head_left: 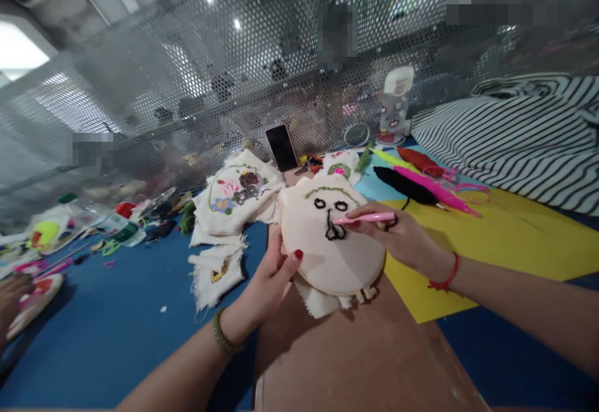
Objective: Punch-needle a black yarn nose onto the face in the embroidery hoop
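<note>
My left hand (276,268) grips the left edge of a round embroidery hoop (341,268), its thumb lying on the cloth. White fabric is stretched in the hoop, with black stitched loops and lines (335,231) and a green stitched arc (330,190) near the top. In my right hand (393,231) is a pink punch needle pen (374,217), its tip at the black stitching near the middle of the cloth. The hoop's screw (366,294) points toward me at the bottom. Fingers of my left hand behind the hoop are hidden.
Embroidered cloths (238,193) lie left of the hoop. A phone (281,148) leans behind it. Yarn bundles (407,185) rest to the right beside yellow paper (515,243). Striped fabric (515,131) and a clear cup (395,109) stand farther back. At far left is another person's hand (14,299).
</note>
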